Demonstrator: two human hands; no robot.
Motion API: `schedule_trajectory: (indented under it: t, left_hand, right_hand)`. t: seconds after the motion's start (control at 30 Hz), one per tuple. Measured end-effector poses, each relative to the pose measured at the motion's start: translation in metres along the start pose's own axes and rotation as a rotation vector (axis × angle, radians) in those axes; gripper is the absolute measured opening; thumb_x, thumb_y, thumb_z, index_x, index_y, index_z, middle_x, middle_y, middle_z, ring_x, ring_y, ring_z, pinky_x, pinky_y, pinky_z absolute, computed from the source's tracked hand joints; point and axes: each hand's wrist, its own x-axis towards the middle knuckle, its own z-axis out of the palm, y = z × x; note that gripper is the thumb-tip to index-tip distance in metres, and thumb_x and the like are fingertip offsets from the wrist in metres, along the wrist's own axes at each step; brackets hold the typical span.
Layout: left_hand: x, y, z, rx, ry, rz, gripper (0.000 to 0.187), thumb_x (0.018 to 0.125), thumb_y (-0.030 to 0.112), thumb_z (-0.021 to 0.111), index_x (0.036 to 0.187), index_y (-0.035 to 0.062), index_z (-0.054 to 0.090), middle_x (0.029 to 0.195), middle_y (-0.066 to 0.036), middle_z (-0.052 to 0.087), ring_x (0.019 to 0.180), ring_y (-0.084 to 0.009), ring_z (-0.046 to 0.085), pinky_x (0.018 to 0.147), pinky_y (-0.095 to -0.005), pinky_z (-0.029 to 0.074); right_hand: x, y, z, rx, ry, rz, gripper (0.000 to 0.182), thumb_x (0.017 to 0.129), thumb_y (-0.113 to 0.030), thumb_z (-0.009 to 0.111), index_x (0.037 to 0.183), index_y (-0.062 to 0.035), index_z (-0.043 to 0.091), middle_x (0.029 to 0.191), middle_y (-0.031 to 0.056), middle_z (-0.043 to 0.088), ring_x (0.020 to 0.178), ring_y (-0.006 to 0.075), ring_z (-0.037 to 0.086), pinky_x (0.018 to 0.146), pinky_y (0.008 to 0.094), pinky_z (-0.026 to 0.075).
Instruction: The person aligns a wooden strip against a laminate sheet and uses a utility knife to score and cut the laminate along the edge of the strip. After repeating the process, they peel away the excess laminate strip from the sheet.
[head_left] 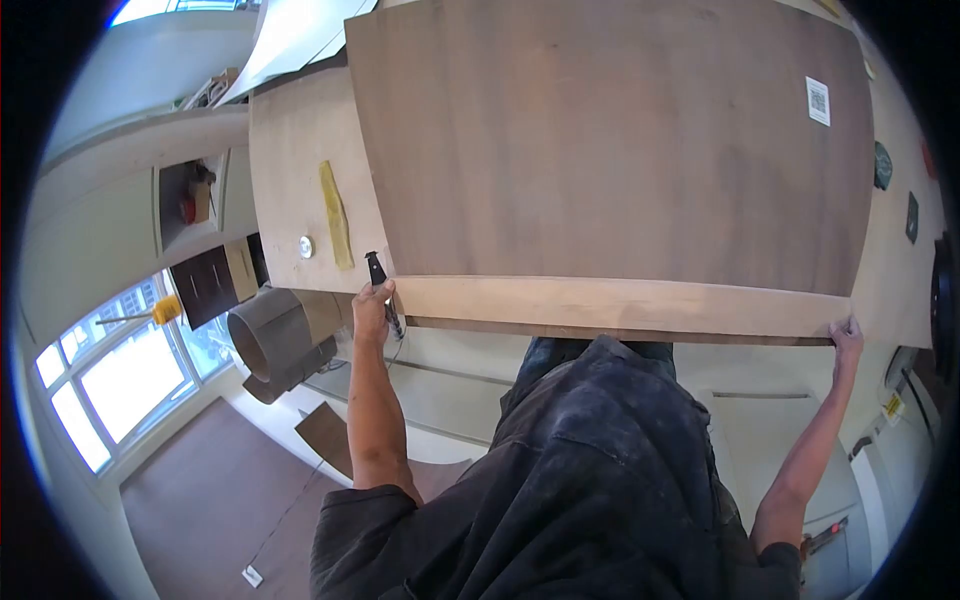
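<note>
A large brown sheet with a white QR label lies across the work table. Along its near edge runs a long, pale wooden strip, with a narrow darker edge showing beneath it. At the strip's left end, my left hand is closed around a slim black-handled tool whose exact kind I cannot make out. My right hand pinches the right end of the strip at the near corner, fingers partly hidden by the edge.
Left on the table are a yellowish strip and a small round metallic object. A rolled brown sheet stands beyond the table's left corner. Dark small items lie right of the sheet. A brown panel is lower left.
</note>
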Motion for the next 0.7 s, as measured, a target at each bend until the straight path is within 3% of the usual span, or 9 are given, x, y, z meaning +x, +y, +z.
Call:
schedule_trajectory:
  t: [0.1,0.3,0.7]
  left_hand:
    - [0.003,-0.008,-0.004,-0.012,0.005,0.024,0.027,0.091,0.015,0.076,0.105,-0.005,0.067,0.097,-0.009,0.071,0.086,-0.0172,0.066,0.081,-0.0326,0.052]
    - [0.001,-0.008,-0.005,-0.035,0.024,0.026,0.025,0.087,0.013,0.08,0.101,-0.0054,0.072,0.096,-0.007,0.072,0.088,-0.0145,0.064,0.085,-0.029,0.049]
    - [-0.003,-0.013,0.002,-0.062,0.034,0.07,0.027,0.089,0.014,0.079,0.106,-0.0047,0.071,0.098,-0.005,0.072,0.089,-0.0137,0.065,0.087,-0.0295,0.05]
  right_hand:
    - [-0.001,-0.001,-0.001,0.042,0.027,0.048,0.072,0.084,-0.007,0.075,0.148,0.0088,0.045,0.113,0.0094,0.064,0.103,0.0168,0.06,0.094,0.0302,0.049]
    - [-0.004,-0.009,-0.005,0.082,-0.048,0.028,0.062,0.09,-0.005,0.068,0.146,0.0093,0.047,0.127,0.0094,0.064,0.112,0.0185,0.063,0.097,0.0291,0.049]
    - [-0.004,-0.021,-0.01,-0.001,-0.087,0.121,0.066,0.091,-0.008,0.07,0.149,0.0098,0.043,0.135,0.0116,0.062,0.122,0.0199,0.059,0.105,0.031,0.045]
